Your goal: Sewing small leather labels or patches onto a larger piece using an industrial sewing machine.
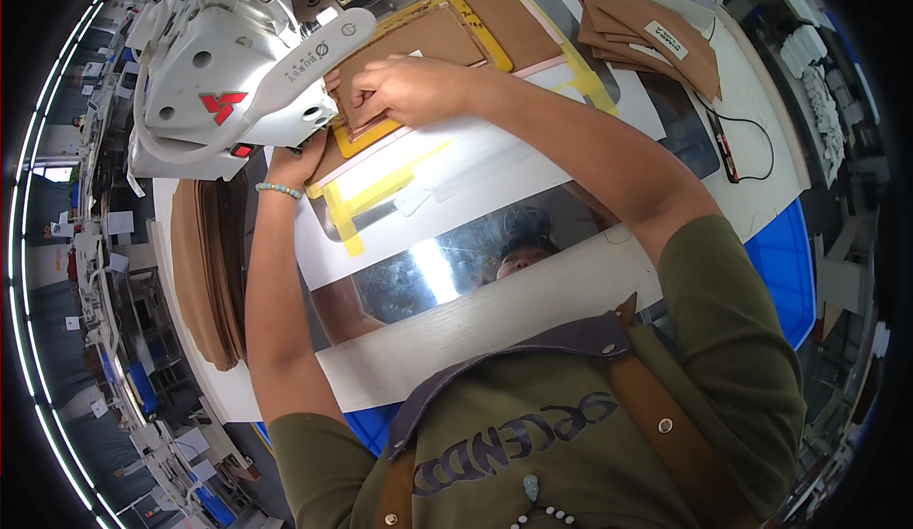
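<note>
A brown fabric piece lies inside a yellow-edged template frame beside the white sewing machine head. My right hand rests on this fabric near the frame's lower left corner, its fingers curled and pinched together. Whatever sits between those fingertips is too small to make out. To the left, my left hand reaches under the machine head, a beaded bracelet on its wrist. The machine hides most of its fingers. More brown fabric lies flat beyond the frame, bordered by yellow tape.
Brown fabric pieces with white labels are stacked at the far right. A thick brown stack leans at the table's left. A dark, thin tool with a cord lies at the right edge. A blue bin stands below the table.
</note>
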Demonstrator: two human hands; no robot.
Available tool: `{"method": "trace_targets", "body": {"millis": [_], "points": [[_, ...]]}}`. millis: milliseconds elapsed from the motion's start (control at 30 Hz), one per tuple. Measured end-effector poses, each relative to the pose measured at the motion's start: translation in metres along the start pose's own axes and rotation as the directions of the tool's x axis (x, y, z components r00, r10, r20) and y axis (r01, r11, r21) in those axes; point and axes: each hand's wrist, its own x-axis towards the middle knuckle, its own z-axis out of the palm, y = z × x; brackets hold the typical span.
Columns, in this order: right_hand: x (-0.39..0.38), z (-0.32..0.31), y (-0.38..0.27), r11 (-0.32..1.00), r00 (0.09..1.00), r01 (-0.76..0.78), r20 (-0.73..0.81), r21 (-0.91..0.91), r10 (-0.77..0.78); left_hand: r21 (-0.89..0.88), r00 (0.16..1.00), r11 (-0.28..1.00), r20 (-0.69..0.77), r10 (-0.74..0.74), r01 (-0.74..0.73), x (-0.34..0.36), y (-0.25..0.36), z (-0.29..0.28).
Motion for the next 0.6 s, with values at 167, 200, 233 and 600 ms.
{"method": "trace_targets", "body": {"millis": [167, 200, 233, 600], "points": [[-0.001, 0.000, -0.003, 1.000, 1.000, -0.005, -0.013, 0.021, 0.005, 0.052, 0.982, 0.981, 0.024, 0.188, -0.189, 0.008, 0.011, -0.012], [-0.001, -0.001, -0.003, 1.000, 1.000, 0.011, -0.014, 0.023, -0.011, 0.144, 0.963, 0.952, 0.030, 0.267, -0.268, 0.008, 0.013, -0.015], [-0.001, -0.002, -0.003, 0.999, 1.000, 0.028, -0.015, 0.024, -0.027, 0.245, 0.931, 0.901, 0.022, 0.365, -0.359, 0.009, 0.015, -0.016], [0.004, -0.005, -0.003, 0.998, 0.998, 0.057, -0.005, -0.006, -0.057, 0.360, 0.902, 0.832, 0.078, 0.424, -0.422, 0.020, -0.032, -0.022]]}}
